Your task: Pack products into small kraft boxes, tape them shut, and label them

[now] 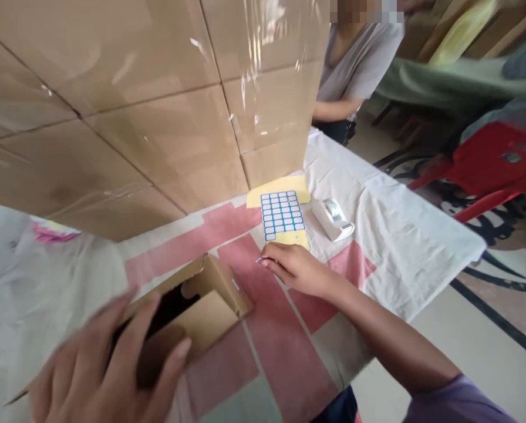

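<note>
My left hand (108, 367) grips a small open brown cardboard box (201, 305) at the near left; the fingers wrap over its side and are smeared by motion. My right hand (296, 269) rests on the cloth beside the box's flap, fingers pinched on a small blue-edged sticker at its tips. Just beyond that hand lies a sheet of blue-bordered white labels (282, 214) on yellow backing paper (254, 198).
A wall of stacked, taped brown cartons (135, 106) stands across the far side of the white and pink cloth-covered table (399, 235). A white tape dispenser (333, 218) lies right of the labels. Another person in a grey shirt (355, 64) sits behind. A red plastic chair (496, 161) stands at right.
</note>
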Demonstrator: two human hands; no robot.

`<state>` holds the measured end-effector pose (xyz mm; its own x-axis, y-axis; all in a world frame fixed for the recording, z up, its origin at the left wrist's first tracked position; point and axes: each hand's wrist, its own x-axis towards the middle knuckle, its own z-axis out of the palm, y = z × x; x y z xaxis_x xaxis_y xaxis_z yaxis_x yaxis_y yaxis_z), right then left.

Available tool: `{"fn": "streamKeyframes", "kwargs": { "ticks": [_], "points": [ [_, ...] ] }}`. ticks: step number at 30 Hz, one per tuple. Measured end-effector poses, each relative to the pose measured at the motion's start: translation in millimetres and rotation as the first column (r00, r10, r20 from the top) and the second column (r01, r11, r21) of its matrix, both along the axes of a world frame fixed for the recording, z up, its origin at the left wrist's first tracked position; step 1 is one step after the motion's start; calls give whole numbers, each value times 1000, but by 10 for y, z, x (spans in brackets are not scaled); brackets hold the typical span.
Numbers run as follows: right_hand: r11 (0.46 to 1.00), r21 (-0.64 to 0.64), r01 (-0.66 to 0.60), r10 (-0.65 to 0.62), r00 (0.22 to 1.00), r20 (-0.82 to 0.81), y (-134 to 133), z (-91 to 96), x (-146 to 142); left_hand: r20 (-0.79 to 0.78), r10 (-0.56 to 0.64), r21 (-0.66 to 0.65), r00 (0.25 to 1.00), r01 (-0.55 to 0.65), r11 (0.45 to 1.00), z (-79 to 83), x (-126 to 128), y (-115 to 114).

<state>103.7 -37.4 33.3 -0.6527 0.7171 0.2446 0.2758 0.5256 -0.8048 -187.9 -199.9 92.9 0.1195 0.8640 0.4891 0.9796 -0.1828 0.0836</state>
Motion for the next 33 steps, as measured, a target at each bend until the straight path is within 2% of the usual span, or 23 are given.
{"fn": "streamKeyframes", "kwargs": {
  "ticks": [2, 4, 6, 9, 10, 12, 14, 16, 18, 21, 26, 33],
  "points": [
    [993, 56, -105, 102, 994, 45, -53, -2, -40, -74, 43, -175, 996, -55, 983, 72, -260, 31],
    [977, 79, -196, 191, 980, 59, -104, -12, -82, -85, -71, -290, 994, 43, 956, 85, -360, 51],
    [962, 101, -256, 249, 966, 72, -149, -36, -123, -81, -199, -337, 977, 161, 928, 83, -378, 47],
    [949, 120, -293, 281, 954, 108, -195, -89, -173, -55, -256, -366, 965, 219, 904, 106, -356, 19],
    [946, 118, -303, 289, 950, 121, -203, -106, -184, -31, -240, -367, 970, 212, 906, 120, -342, 5],
    [942, 107, -319, 304, 943, 134, -210, -133, -198, 35, -117, -328, 992, 122, 937, 144, -306, -32],
    [941, 96, -323, 310, 941, 135, -207, -147, -201, 105, 39, -217, 994, -16, 976, 154, -268, -77],
    [944, 96, -316, 302, 944, 134, -197, -149, -199, 141, 108, -112, 984, -92, 989, 151, -244, -115],
    [946, 106, -306, 292, 947, 133, -182, -144, -196, 151, 89, -106, 985, -73, 992, 152, -240, -134],
    [949, 113, -295, 282, 952, 121, -159, -134, -194, 172, 74, -195, 982, -40, 980, 190, -261, -124],
    [955, 90, -282, 270, 955, 122, -131, -151, -205, 241, 114, -277, 964, -44, 960, 281, -280, -57],
    [961, 71, -268, 260, 960, 104, -108, -189, -242, 205, 99, -211, 974, -55, 976, 404, -167, -131]
  ]
}}
